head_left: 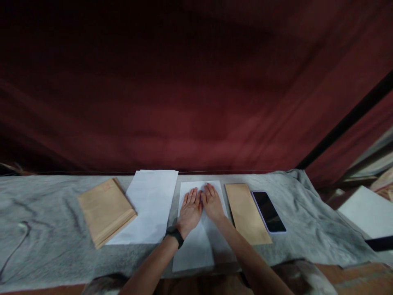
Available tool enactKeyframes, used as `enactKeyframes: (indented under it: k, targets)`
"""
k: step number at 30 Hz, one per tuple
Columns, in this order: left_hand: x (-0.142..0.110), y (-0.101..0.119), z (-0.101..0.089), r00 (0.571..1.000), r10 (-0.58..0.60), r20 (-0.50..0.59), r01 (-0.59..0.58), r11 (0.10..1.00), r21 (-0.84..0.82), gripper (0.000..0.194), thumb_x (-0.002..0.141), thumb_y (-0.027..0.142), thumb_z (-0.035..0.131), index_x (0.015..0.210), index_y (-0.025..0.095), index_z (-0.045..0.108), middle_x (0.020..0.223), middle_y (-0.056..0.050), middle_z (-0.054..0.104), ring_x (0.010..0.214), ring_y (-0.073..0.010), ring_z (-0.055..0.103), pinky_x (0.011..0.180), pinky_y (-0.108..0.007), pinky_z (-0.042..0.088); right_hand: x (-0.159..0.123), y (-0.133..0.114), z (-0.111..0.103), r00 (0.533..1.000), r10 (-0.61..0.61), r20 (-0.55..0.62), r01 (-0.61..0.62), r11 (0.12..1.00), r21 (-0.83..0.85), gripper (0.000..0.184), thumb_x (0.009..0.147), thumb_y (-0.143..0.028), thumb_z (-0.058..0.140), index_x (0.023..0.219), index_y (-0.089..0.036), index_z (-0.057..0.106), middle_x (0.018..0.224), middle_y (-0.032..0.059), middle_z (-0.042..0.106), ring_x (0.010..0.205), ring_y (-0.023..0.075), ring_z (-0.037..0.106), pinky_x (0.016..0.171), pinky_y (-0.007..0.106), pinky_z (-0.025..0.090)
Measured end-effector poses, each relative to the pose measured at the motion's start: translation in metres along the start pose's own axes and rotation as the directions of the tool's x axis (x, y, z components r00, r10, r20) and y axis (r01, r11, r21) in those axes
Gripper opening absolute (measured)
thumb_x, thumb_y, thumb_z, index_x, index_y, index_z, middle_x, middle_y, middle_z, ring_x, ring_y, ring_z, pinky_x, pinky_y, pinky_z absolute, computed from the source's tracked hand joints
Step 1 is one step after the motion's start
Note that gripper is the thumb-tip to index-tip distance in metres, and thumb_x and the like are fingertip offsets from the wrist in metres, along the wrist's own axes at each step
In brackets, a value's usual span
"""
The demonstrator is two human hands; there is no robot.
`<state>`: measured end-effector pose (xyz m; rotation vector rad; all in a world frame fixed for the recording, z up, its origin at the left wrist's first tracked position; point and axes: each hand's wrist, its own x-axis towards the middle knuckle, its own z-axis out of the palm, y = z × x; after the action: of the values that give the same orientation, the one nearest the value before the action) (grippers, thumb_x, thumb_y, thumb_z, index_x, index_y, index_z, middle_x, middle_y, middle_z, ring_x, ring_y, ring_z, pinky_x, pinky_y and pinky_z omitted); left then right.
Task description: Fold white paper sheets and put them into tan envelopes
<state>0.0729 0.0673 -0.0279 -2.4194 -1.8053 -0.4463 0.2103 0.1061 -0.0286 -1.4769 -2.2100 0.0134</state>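
Observation:
A white sheet of paper (pixel 193 250) lies lengthwise in front of me on the grey cloth. My left hand (pixel 190 208), with a dark band on its wrist, rests flat on the upper part of the sheet, fingers stretched forward. Beside it, my right hand (pixel 211 203) is also laid flat on the paper, its fingertips close to those of the left. Neither hand grips anything. Just right of the sheet is a brown envelope (pixel 247 213). Left of it lies a stack of white paper (pixel 150 205).
Several brown envelopes (pixel 106 209) are piled at the left, overlapping the white stack. A phone (pixel 269 211) with a dark screen lies right of the single envelope. Grey cloth (pixel 310 229) covers the table. A dark red curtain (pixel 196 102) hangs behind it, and a black pole (pixel 344 123) slants at right.

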Motion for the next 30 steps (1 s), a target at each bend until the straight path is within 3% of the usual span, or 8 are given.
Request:
enactKeyframes:
  k: [3,11,14,19,27,30]
  targets:
    - [-0.015,0.006,0.001,1.000,-0.014,-0.016,0.014,1.000,0.002,0.053,0.099,0.025,0.029,0.150,0.013,0.037,0.155,-0.014,0.041,0.147,-0.0244,0.030,0.120,-0.049,0.025,-0.026,-0.012,0.004,0.996,0.084,0.008,-0.083,0.995,-0.049,0.048,0.103,-0.032,0.032,0.144,-0.012,0.048,0.151,0.0144,0.046,0.143,0.0249,0.037,0.118,0.044,0.026]
    - [-0.033,-0.009,-0.013,0.993,-0.105,-0.049,0.104,0.994,-0.008,0.057,0.100,0.039,0.031,0.147,0.009,0.041,0.150,-0.018,0.047,0.143,-0.0265,0.039,0.116,-0.048,0.034,-0.058,-0.018,-0.015,0.979,0.192,-0.072,-0.198,0.976,-0.093,0.055,0.103,-0.034,0.034,0.147,-0.003,0.040,0.153,0.0213,0.038,0.143,0.0295,0.037,0.115,0.047,0.032]
    - [-0.055,0.008,-0.014,0.989,-0.122,-0.086,0.121,0.993,-0.008,0.055,0.100,0.034,0.030,0.148,0.009,0.039,0.151,-0.017,0.046,0.143,-0.0257,0.038,0.116,-0.048,0.033,-0.085,-0.028,-0.018,0.985,0.144,-0.099,-0.152,0.985,-0.082,0.053,0.103,-0.033,0.031,0.150,-0.008,0.038,0.155,0.0172,0.037,0.144,0.0274,0.036,0.116,0.047,0.032]
    - [-0.103,0.036,-0.019,0.997,-0.044,-0.064,0.044,0.999,-0.010,0.055,0.101,0.035,0.032,0.151,0.014,0.035,0.154,-0.013,0.041,0.145,-0.0236,0.034,0.118,-0.047,0.032,-0.128,-0.040,-0.025,0.996,0.061,-0.058,-0.065,0.996,-0.061,0.050,0.102,-0.032,0.035,0.148,-0.014,0.042,0.154,0.0131,0.040,0.143,0.0253,0.038,0.117,0.044,0.032]
    - [-0.140,0.005,-0.040,0.996,-0.069,-0.057,0.070,0.997,0.011,0.058,0.101,0.044,0.035,0.148,0.010,0.041,0.153,-0.016,0.043,0.144,-0.0248,0.037,0.117,-0.044,0.036,-0.162,-0.031,-0.047,0.988,0.091,-0.127,-0.105,0.989,-0.107,0.057,0.104,-0.041,0.033,0.150,-0.008,0.038,0.152,0.0191,0.042,0.139,0.0284,0.043,0.114,0.045,0.035]
    - [-0.148,0.009,-0.043,0.993,-0.084,-0.077,0.087,0.996,0.028,0.056,0.101,0.040,0.034,0.147,0.009,0.041,0.151,-0.016,0.045,0.143,-0.0255,0.039,0.116,-0.045,0.036,-0.177,-0.033,-0.048,0.983,0.111,-0.145,-0.128,0.986,-0.110,0.059,0.103,-0.041,0.033,0.150,-0.007,0.036,0.152,0.0210,0.041,0.139,0.0299,0.042,0.114,0.047,0.035]
